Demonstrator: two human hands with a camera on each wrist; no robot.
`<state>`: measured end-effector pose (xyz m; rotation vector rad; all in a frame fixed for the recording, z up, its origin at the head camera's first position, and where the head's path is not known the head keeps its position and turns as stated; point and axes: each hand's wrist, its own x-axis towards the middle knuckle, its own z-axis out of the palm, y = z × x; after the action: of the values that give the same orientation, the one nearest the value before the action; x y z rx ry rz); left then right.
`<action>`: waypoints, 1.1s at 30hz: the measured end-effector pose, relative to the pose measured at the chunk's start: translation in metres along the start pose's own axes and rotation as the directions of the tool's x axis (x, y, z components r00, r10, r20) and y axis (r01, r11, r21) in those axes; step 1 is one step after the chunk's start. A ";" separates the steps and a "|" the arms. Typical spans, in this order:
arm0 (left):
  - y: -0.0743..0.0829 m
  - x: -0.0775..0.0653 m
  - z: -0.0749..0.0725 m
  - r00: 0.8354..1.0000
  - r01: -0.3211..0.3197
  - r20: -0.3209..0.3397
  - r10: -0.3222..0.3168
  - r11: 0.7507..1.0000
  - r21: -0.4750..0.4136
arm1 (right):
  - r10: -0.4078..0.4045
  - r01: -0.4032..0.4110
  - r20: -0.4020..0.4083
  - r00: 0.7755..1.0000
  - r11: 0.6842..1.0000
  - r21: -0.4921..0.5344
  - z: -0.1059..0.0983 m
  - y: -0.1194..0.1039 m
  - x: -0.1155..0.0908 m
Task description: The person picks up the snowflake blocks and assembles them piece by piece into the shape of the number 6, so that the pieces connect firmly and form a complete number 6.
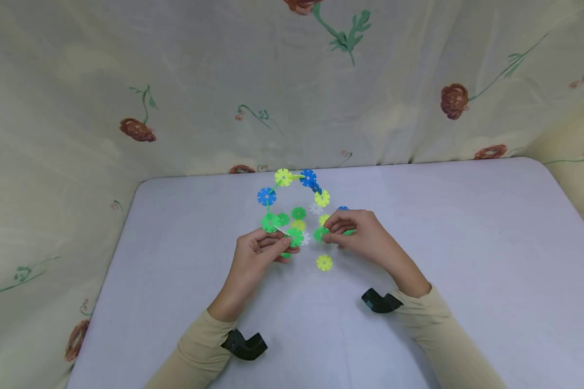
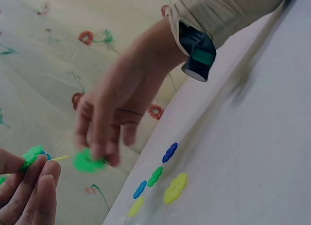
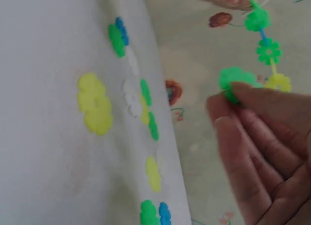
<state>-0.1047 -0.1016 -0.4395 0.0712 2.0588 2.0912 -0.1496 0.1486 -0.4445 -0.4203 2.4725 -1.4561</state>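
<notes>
My left hand (image 1: 260, 254) pinches a green notched plastic disc (image 1: 296, 236) at the near end of a curved chain of interlocked flower-shaped discs. From there the chain arcs away through a green disc (image 1: 270, 222), a blue disc (image 1: 266, 196) and a yellow disc (image 1: 283, 177), then bends right past another blue disc (image 1: 308, 177). Across a small gap, my right hand (image 1: 360, 232) pinches a separate green disc (image 3: 238, 81) between thumb and index finger. In the left wrist view, this green disc (image 2: 87, 161) is held above the table, apart from the chain.
Several loose discs lie on the white-covered table (image 1: 467, 243) beneath and around the hands, among them a yellow disc (image 1: 324, 263) nearest the person and a white disc (image 1: 315, 208). A flowered curtain (image 1: 292, 108) hangs along the table's far edge and sides.
</notes>
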 end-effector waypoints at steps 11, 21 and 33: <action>0.000 0.000 0.000 1.000 -0.004 0.020 0.004 1.000 -0.001 | -0.187 0.195 -0.081 0.979 0.974 0.114 0.004 -0.018 -0.013; 0.001 -0.001 0.001 1.000 -0.013 0.025 0.013 1.000 0.000 | -0.307 0.314 -0.135 0.942 0.948 0.041 0.010 -0.018 -0.014; 0.000 -0.001 0.002 0.999 -0.020 0.045 0.020 1.000 -0.005 | -0.296 0.313 -0.115 0.948 0.931 0.189 0.017 -0.016 -0.012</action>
<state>-0.1034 -0.1001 -0.4391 0.1380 2.0355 2.0863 -0.1306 0.1319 -0.4383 -0.7410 2.3653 -1.8651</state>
